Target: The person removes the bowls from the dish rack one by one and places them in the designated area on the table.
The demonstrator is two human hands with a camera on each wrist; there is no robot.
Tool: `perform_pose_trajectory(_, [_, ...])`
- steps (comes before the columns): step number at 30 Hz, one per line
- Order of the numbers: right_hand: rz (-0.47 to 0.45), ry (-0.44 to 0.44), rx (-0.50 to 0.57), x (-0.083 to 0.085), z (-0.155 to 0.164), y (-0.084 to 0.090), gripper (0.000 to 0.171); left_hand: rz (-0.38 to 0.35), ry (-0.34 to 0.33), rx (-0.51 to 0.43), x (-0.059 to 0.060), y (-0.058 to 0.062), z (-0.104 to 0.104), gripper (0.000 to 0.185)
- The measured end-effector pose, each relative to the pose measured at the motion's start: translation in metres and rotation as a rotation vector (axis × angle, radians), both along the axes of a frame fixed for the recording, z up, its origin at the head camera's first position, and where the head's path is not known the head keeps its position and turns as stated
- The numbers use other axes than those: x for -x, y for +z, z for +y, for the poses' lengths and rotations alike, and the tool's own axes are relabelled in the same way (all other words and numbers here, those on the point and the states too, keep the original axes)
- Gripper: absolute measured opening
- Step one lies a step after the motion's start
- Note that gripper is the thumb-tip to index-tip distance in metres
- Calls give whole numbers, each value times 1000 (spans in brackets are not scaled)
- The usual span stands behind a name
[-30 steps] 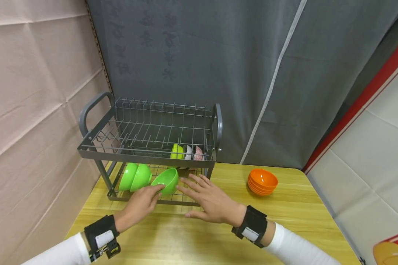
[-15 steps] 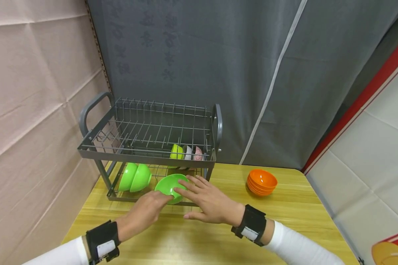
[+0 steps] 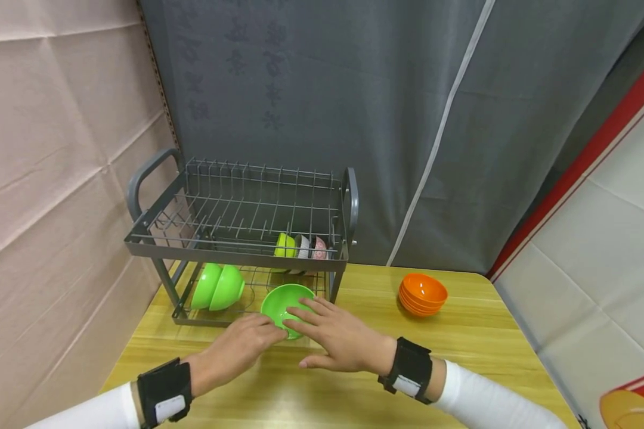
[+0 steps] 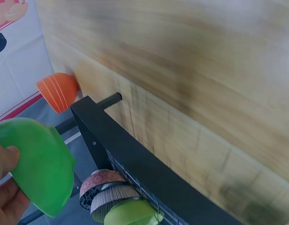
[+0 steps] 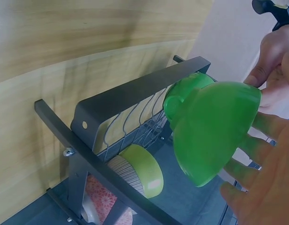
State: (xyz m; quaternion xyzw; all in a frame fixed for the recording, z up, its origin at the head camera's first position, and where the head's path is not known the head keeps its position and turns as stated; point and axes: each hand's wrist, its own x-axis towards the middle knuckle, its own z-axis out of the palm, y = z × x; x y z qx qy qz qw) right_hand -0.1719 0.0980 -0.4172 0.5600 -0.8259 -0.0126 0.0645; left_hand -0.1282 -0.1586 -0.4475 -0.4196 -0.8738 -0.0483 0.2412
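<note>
- The green bowl [image 3: 286, 301] sat just in front of the lower tier of the dish rack [image 3: 236, 250], tipped with its opening up and toward the camera, held between both hands above the counter [image 3: 461, 345].
- The left hand [image 3: 244, 345] gripped the bowl's near rim, thumb and fingers curled on it; in the left wrist view the thumb pressed the bowl's outer wall.
- The right hand [image 3: 335, 333] lay against the bowl's right side with fingers spread and nearly straight, touching rather than clasping it.
- Two more green bowls [image 3: 217, 286] stood on edge in the rack's lower tier, to the left of the held bowl and apart from it.
- A yellow-green bowl [image 3: 285, 245] and two patterned bowls [image 3: 311, 246] stood on edge behind the rack's front rail, right behind the held bowl.
- The rack's right front post stood just beside the right hand's fingertips.
- A stack of orange bowls [image 3: 423, 293] sat on the counter well to the right of the rack.
- The counter was light wood grain; a grey curtain [image 3: 354, 107] hung behind, beige cloth [image 3: 48, 149] on the left, and a white panel with a red stripe on the right.
</note>
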Motion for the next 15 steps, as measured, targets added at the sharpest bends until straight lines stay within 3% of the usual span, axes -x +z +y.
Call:
perform_pose_trajectory(4, [-6,6,-9,0,2,-1,71,35,-20,53,1,2,-3,41])
perform_pose_trajectory(10, [46,32,-3,0,2,-5,60,92,-95,61,5,2,-6,43])
perform_pose_trajectory(15, [127,92,35,1,1,-11,34,174,-155,74,9,2,-6,45])
